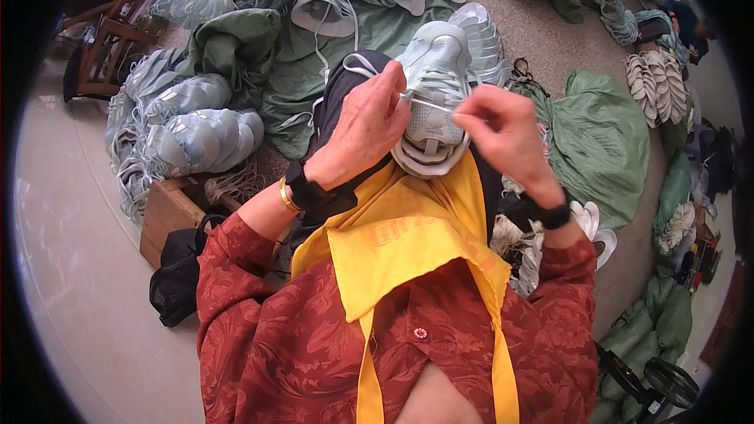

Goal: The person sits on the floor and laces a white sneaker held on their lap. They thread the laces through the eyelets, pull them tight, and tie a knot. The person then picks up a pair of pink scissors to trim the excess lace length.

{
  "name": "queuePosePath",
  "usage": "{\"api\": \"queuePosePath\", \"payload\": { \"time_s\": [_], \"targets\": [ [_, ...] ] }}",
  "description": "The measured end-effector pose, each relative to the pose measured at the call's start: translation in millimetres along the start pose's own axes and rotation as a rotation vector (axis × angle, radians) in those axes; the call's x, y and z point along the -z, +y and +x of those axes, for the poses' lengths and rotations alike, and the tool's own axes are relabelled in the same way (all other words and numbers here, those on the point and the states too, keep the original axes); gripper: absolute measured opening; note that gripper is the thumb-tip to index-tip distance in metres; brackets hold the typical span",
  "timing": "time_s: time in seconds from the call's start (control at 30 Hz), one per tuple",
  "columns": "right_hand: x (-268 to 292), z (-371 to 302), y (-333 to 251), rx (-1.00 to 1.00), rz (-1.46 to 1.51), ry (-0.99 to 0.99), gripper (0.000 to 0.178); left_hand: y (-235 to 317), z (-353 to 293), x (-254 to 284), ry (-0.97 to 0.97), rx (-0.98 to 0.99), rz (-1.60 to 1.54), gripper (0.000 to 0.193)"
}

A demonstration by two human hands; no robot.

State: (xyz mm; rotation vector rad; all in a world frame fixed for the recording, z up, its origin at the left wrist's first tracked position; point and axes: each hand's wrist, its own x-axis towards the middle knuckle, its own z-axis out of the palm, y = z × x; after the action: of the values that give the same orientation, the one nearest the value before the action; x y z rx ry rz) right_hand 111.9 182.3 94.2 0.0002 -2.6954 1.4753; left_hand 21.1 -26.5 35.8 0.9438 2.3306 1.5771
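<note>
A pale grey-green sneaker upper (437, 51) rests on my lap, its heel opening toward me. My left hand (365, 122) is closed at the left side of the lacing, with the white shoelace (430, 104) running from its fingers. From the right, my right hand (510, 137) pinches the same lace, which is stretched across the tongue between both hands. A loose lace loop (360, 64) lies over my dark trouser leg, left of the shoe. Whatever lies inside my left fingers is partly hidden.
Stacks of similar pale shoe uppers (206, 141) lie at the left and along the far side. Green sacks (601, 145) spread on the right, near white lace bundles (667, 82). A wooden box (177, 220) and a black bag (179, 275) stand by my left elbow.
</note>
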Motion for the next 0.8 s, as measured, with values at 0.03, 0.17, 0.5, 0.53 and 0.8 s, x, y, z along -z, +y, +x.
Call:
{"api": "queuePosePath", "payload": {
  "time_s": [0.03,0.17,0.5,0.53,0.8],
  "targets": [
    [17.9,-6.7,-7.0,-0.087,0.188,-0.034,0.008,1.0,0.5,0.7,-0.011,0.01,-0.006,0.016],
    [69.2,-28.2,-51.0,0.047,0.62,0.036,0.006,6.3,1.7,2.2,-0.015,-0.04,0.061,0.017],
    [45.7,-10.3,-47.0,0.109,0.835,-0.118,0.004,49.4,34.5,-0.8,-0.403,-0.195,-0.249,0.015],
    [47.4,-9.1,-41.3,0.091,0.876,-0.106,0.005,52.3,35.2,0.9,-0.469,-0.201,-0.224,0.015],
    [50.2,-37.0,-3.9,-0.023,1.011,0.032,0.018,10.5,20.2,6.3,-0.408,0.122,-0.579,0.018]
  ]
}}
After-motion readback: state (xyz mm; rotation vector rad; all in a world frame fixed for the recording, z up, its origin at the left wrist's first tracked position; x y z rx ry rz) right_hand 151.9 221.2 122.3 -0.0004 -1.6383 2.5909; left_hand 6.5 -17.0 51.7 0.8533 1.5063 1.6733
